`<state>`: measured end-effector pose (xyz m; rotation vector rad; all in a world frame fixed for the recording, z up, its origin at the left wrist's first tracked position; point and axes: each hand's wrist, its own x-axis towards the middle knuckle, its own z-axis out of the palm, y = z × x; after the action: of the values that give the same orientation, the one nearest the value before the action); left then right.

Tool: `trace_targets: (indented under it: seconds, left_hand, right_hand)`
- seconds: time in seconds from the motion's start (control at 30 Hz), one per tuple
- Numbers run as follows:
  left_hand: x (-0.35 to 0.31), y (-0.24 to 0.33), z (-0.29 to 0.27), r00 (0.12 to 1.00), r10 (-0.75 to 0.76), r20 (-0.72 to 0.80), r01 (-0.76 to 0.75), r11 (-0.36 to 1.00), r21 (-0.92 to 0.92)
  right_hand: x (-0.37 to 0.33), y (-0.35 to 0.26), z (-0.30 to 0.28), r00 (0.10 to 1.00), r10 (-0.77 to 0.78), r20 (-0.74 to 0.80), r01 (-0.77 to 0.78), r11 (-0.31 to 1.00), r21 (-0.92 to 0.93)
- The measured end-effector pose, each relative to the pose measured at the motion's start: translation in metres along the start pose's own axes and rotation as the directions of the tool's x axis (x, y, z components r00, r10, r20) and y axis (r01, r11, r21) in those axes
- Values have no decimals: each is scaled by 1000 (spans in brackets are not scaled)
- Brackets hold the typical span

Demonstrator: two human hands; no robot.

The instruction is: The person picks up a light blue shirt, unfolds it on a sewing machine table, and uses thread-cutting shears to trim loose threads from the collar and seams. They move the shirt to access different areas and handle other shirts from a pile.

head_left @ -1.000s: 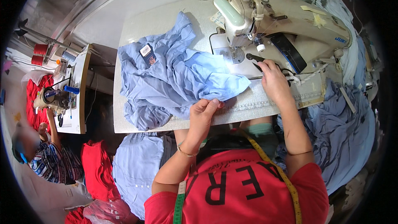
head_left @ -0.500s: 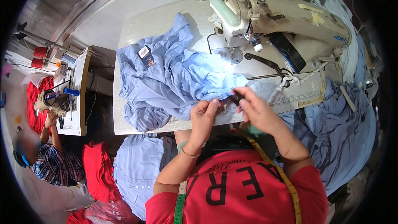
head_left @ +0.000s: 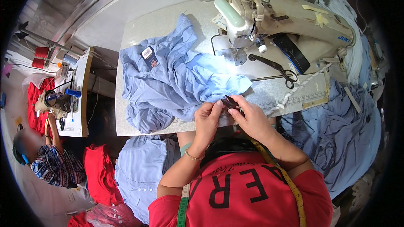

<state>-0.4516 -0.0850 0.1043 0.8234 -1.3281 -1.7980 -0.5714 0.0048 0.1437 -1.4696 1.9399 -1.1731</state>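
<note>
A light blue shirt (head_left: 168,75) lies crumpled on the sewing table, with a dark label and a white tag on it. My left hand (head_left: 208,120) pinches the shirt's near edge between thumb and fingers. Close beside it, my right hand (head_left: 249,115) grips small dark thread snips (head_left: 229,102), their pointed end at the fabric edge by my left fingertips. Part of the snips is hidden in my fingers. Behind the shirt stands a sewing machine (head_left: 294,17), its lamp lighting the cloth.
Black scissors (head_left: 272,66) and a black flat case (head_left: 291,52) lie beside the machine. A braided white cord (head_left: 290,96) runs across the table's right side. Blue garments (head_left: 341,126) hang at right; more blue cloth (head_left: 143,172) lies at left. A co-worker (head_left: 54,164) sits at another machine.
My right hand has moved left, bringing the snips up against the cloth edge at my left fingers. The white cord has shifted away from the scissors' handles. The shirt barely moved.
</note>
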Motion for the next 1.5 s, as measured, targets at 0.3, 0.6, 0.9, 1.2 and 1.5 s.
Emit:
trace_targets:
  seconds: [0.3,0.6,0.9,1.2,1.5]
  left_hand:
    - [1,-9,-6,996,79,29,-82,984,155]
    - [0,-7,0,987,142,71,-153,970,188]
    - [-3,4,1,992,80,102,-93,986,138]
    - [-1,-11,-5,978,187,92,-203,957,207]
    - [-2,-11,-5,978,176,115,-201,942,268]
  right_hand:
    - [-1,1,3,997,-69,-42,67,996,-53]
    - [-3,6,-1,999,-18,-33,19,1000,17]
    - [8,-4,-33,987,-140,83,152,977,-151]
    - [10,-1,-15,975,59,216,-80,992,93]
    - [8,0,-8,982,49,181,-74,988,133]
